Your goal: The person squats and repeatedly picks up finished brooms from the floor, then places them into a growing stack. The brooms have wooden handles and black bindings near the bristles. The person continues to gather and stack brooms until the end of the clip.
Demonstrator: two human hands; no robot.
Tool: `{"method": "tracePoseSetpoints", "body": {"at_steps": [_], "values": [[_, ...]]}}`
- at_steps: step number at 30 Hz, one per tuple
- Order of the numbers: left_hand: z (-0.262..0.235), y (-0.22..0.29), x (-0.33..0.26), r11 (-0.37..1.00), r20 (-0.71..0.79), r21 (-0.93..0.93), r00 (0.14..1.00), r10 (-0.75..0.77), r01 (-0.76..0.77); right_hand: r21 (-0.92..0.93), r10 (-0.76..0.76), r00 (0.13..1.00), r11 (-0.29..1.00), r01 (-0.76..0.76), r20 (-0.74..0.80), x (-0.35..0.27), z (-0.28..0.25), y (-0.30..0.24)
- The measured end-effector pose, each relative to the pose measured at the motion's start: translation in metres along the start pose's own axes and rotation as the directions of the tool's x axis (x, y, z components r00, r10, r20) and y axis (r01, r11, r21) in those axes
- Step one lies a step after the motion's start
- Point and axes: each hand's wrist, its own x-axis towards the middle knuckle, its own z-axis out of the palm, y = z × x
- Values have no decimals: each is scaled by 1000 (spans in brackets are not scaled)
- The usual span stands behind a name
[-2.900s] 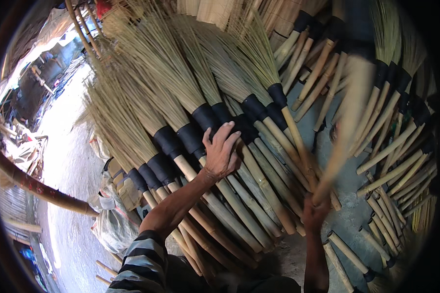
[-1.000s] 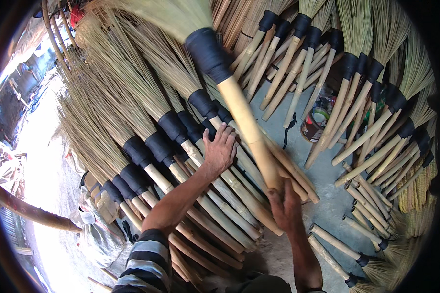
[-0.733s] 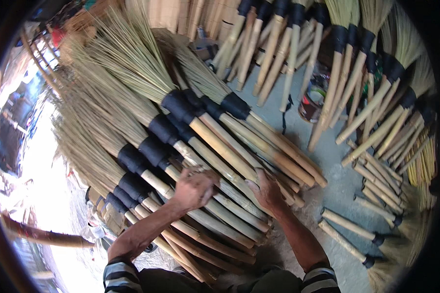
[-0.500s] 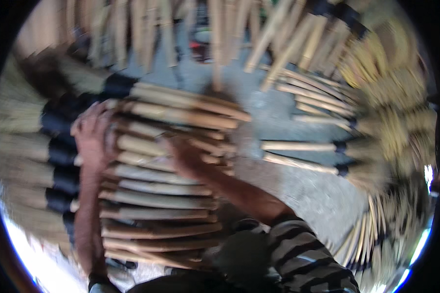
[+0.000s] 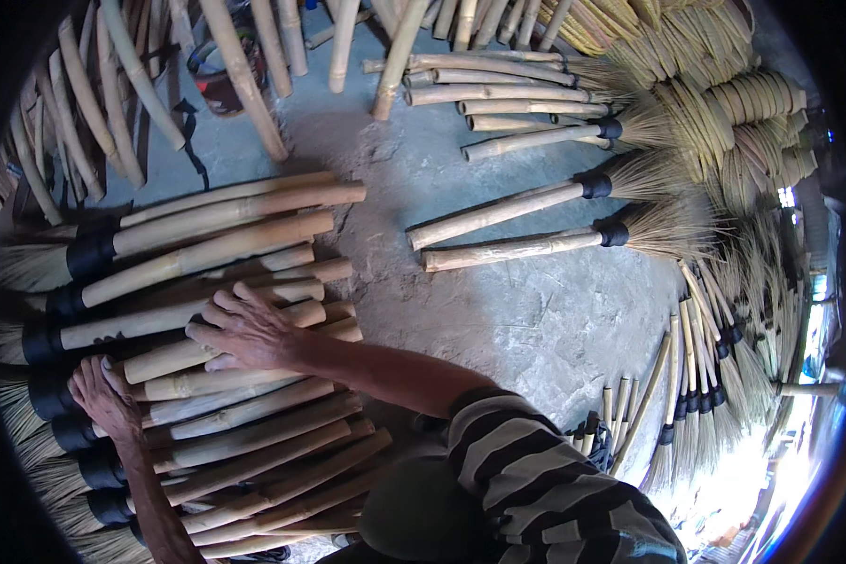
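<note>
Bamboo-handled brooms with black-bound necks lie side by side in a pile before me. My left hand (image 5: 106, 395) is closed around the neck end of one broom (image 5: 164, 359), beside its black binding (image 5: 53, 392). Farther along the same handle rests my right hand (image 5: 246, 329). Its fingers are spread over the bamboo, with the thumb on the near side. The fingertips of my left hand are partly hidden behind the handle. Pale bristles (image 5: 14, 343) fan out to the left of the bindings.
Two single brooms (image 5: 503, 214) lie on the grey concrete floor (image 5: 545, 329) to the right, bristles outward. More brooms (image 5: 536, 94) and woven yellowish bundles (image 5: 696, 122) are piled behind them. Bamboo poles (image 5: 240, 80) and a dark red bucket (image 5: 221, 85) stand at the far left.
The view has swung right, shifting the scene left. Both hands have moved nearer to me across the pile. My right hand, blurred before, now lies spread on a handle.
</note>
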Motion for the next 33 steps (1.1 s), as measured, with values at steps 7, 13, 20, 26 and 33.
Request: {"method": "tracePoseSetpoints", "body": {"at_steps": [7, 13, 20, 26, 33], "values": [[-2, -1, -10, 994, 3, 72, 997, -81, 80, 173, 309, 905, 948, -268, -293, -85, -66, 113], [-8, 2, -23, 996, -51, 18, 995, -90, 91, 944, 933, -143, 328, -44, -331, -199, -155, 378], [26, -33, -26, 990, -148, 131, 988, -32, 52, 883, 909, -394, -65, -464, -140, -197, -205, 425], [29, -41, -27, 988, -4, 137, 997, -74, 74, 625, 904, -385, -194, -756, -186, -177, -226, 433], [23, -28, -25, 989, -80, 125, 994, -73, 83, 976, 970, 178, -137, -169, 167, -209, -266, 308]]}}
